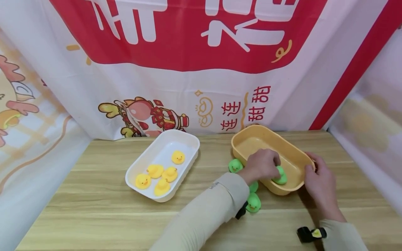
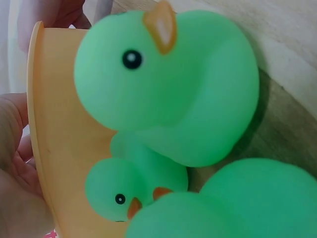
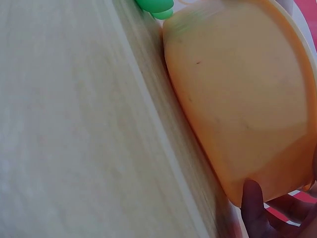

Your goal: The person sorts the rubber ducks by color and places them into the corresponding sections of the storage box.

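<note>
My left hand (image 1: 263, 164) reaches over the near rim of a yellow-orange plastic basin (image 1: 290, 148). Its curled fingers hold a green rubber duck (image 1: 280, 176) low inside the basin. At the basin's right end my right hand (image 1: 321, 183) grips the rim, its thumb (image 3: 252, 198) against the outer wall. More green rubber ducks stand on the table along the near side: one duck (image 1: 235, 166) left of my left wrist, another duck (image 1: 253, 187) partly hidden by the forearm, and a third duck (image 1: 253, 203) nearest me. Close up, the left wrist view shows a large green duck (image 2: 198, 89).
To the left stands a white basin (image 1: 185, 137) with several yellow rubber ducks (image 1: 155, 170) in it. Both basins rest on a wood-grain table (image 1: 103, 209). A printed cloth (image 1: 176, 80) hangs behind the table, and white cloth borders both sides.
</note>
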`<state>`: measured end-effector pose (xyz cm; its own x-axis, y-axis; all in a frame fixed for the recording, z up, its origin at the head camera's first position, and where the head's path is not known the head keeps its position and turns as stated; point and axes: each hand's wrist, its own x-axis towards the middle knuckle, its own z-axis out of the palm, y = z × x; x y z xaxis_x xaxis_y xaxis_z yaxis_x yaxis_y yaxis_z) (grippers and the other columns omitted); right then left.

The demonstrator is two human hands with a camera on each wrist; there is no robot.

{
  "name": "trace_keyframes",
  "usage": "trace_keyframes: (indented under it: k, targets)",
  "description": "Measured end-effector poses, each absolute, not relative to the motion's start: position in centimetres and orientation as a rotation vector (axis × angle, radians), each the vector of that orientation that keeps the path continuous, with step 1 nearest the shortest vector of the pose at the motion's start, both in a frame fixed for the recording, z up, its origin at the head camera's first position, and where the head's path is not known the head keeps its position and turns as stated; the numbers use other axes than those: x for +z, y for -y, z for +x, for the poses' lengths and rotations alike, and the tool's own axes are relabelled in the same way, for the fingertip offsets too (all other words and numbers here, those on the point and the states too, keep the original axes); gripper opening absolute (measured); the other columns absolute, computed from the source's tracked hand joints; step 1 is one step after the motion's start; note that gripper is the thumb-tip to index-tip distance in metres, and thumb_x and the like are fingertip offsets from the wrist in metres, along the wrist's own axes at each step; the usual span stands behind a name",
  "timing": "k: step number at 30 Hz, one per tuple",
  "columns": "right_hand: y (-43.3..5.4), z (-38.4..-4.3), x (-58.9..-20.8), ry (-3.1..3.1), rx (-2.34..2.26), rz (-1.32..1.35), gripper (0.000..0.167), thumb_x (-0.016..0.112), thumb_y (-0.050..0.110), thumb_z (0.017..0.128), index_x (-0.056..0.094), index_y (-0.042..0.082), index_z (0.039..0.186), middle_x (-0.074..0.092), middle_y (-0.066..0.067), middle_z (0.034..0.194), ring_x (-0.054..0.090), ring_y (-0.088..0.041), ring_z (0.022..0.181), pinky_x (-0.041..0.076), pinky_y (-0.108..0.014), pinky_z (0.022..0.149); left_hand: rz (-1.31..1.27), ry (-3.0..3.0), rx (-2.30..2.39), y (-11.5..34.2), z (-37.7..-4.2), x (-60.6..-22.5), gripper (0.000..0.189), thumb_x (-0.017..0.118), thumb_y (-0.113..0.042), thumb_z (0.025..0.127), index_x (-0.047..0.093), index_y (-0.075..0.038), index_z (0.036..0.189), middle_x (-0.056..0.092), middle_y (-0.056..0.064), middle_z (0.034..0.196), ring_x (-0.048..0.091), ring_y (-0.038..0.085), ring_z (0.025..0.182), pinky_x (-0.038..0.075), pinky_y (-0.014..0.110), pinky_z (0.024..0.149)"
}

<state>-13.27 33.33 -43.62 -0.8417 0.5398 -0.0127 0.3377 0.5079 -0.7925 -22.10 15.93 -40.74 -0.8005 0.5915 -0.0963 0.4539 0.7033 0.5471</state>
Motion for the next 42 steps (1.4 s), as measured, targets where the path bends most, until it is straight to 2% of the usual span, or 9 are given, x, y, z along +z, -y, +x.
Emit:
trace_keyframes:
  k: [4,6,9,16,18,21,24,30,42]
  targets:
    - [-33.3,-13.3,-43.6,2.521,1.224,-0.749,0.055,0.038,0.026,0.11,0.045,0.016,0.164,0.053,-0.026,0.16,0.053,-0.041,0.138,0.05,-0.047,0.102,0.836,-2.638,0.816,-15.0,-21.0,-38.9,0.023,0.093,-0.03,0.082,0.078,-0.024,0.098,0.068,-0.017,0.09,0.059,0.002,0.084,0.048,0.019,0.073]
    - [-33.3,-13.2,-43.6,2.518,1.207,-0.75,0.054,0.039,0.026,0.11,0.047,0.017,0.162,0.055,-0.025,0.158,0.055,-0.039,0.136,0.047,-0.036,0.094,0.819,-2.624,0.865,-14.8,-20.8,-38.5,0.027,0.094,-0.032,0.081,0.079,-0.022,0.101,0.07,-0.016,0.092,0.059,0.0,0.084,0.048,0.017,0.074]
    - [-33.3,-13.2,-43.5,2.516,1.2,-0.746,0.054,0.039,0.025,0.109,0.049,0.018,0.161,0.057,-0.025,0.155,0.056,-0.039,0.134,0.043,-0.027,0.087,0.799,-2.576,0.981,-14.5,-20.8,-38.4,0.032,0.096,-0.031,0.081,0.079,-0.018,0.106,0.075,-0.012,0.098,0.061,-0.002,0.086,0.049,0.015,0.076]
    - [-33.4,-13.3,-43.6,2.532,1.235,-0.767,0.055,0.037,0.027,0.11,0.044,0.018,0.164,0.053,-0.025,0.16,0.055,-0.039,0.136,0.042,-0.024,0.083,0.794,-2.394,1.293,-14.0,-21.3,-39.0,0.03,0.095,-0.023,0.083,0.079,-0.01,0.104,0.08,-0.001,0.102,0.064,-0.005,0.081,0.053,0.01,0.075]
    - [-33.3,-13.3,-43.6,2.533,1.234,-0.771,0.055,0.037,0.027,0.11,0.044,0.018,0.164,0.054,-0.025,0.159,0.055,-0.038,0.136,0.043,-0.024,0.083,0.771,-2.331,1.379,-13.8,-21.4,-39.1,0.027,0.094,-0.022,0.084,0.079,-0.01,0.103,0.08,-0.003,0.098,0.065,-0.005,0.08,0.054,0.011,0.076]
    - [-33.3,-13.4,-43.7,2.53,1.233,-0.771,0.055,0.037,0.026,0.11,0.044,0.018,0.164,0.053,-0.025,0.16,0.054,-0.039,0.137,0.049,-0.033,0.09,0.72,-2.229,1.531,-13.4,-21.6,-39.0,0.024,0.094,-0.019,0.085,0.08,-0.009,0.101,0.078,-0.005,0.091,0.066,-0.003,0.079,0.055,0.012,0.077]
    - [-33.3,-13.5,-43.7,2.52,1.235,-0.771,0.055,0.037,0.027,0.11,0.045,0.018,0.164,0.053,-0.023,0.16,0.054,-0.038,0.138,0.049,-0.039,0.097,0.664,-2.16,1.643,-13.0,-21.7,-39.0,0.021,0.094,-0.017,0.085,0.08,-0.01,0.099,0.075,-0.009,0.085,0.067,-0.002,0.079,0.055,0.013,0.075]
    - [-33.3,-13.5,-43.8,2.487,1.238,-0.776,0.054,0.038,0.026,0.109,0.05,0.018,0.161,0.057,-0.021,0.157,0.056,-0.036,0.134,0.04,-0.02,0.083,0.632,-2.114,1.705,-12.7,-21.9,-39.1,0.018,0.093,-0.013,0.085,0.079,-0.01,0.096,0.073,-0.011,0.083,0.066,0.0,0.077,0.054,0.014,0.07]
    - [-33.2,-13.5,-44.0,2.471,1.225,-0.788,0.052,0.04,0.025,0.108,0.053,0.019,0.159,0.061,-0.019,0.153,0.057,-0.031,0.128,0.039,-0.018,0.081,0.625,-2.123,1.734,-12.5,-22.0,-39.3,0.013,0.091,-0.014,0.087,0.079,-0.012,0.093,0.072,-0.011,0.083,0.066,0.0,0.077,0.055,0.014,0.072]
